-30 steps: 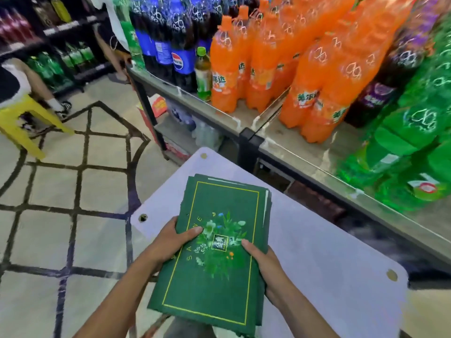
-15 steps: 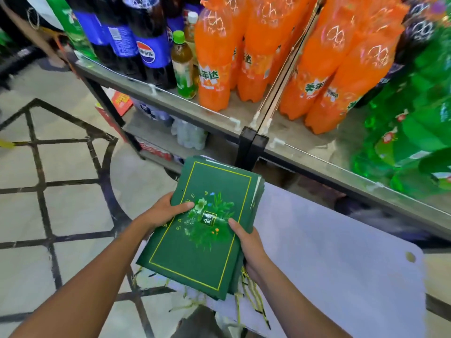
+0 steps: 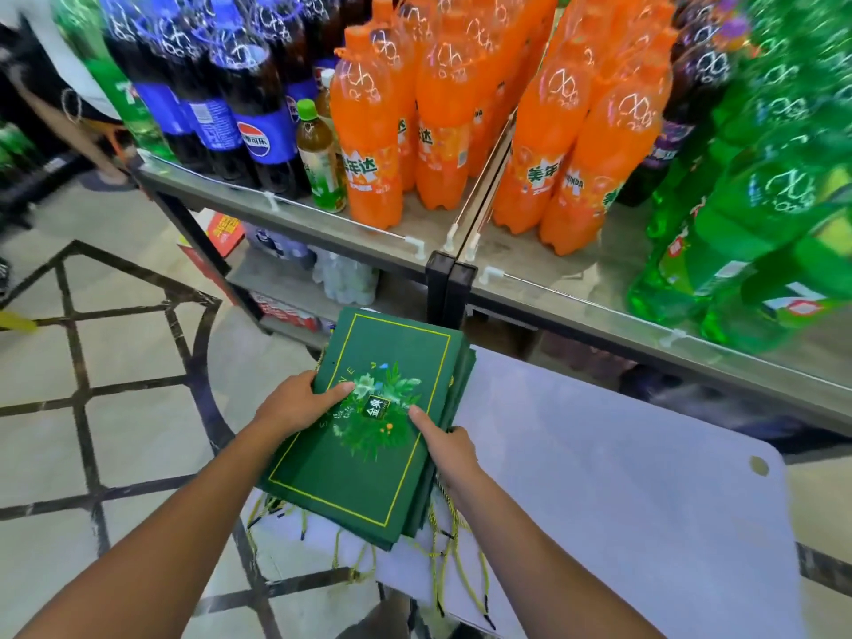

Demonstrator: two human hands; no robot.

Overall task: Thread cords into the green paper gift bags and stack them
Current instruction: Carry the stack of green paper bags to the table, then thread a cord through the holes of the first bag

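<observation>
A stack of flat dark green paper gift bags (image 3: 350, 477), with a yellow border and a flower print on top, is held over the left end of a white table (image 3: 599, 500). My left hand (image 3: 295, 403) grips the stack's left edge, thumb on the top bag. On the right edge sits my right hand (image 3: 449, 447), gripping with the thumb across the print. Yellow-green cords (image 3: 442, 560) with black tips hang from the stack's near end over the table edge.
A glass-fronted shelf (image 3: 530, 288) runs behind the table, holding orange soda bottles (image 3: 442, 131), dark cola bottles (image 3: 249, 113) and green bottles (image 3: 747, 209). The tiled floor (image 3: 92, 362) lies to the left. A person stands at the far left edge.
The stack has shifted left and toward the table's left end, both hands still gripping it. The cords hanging under the near edge have come into view.
</observation>
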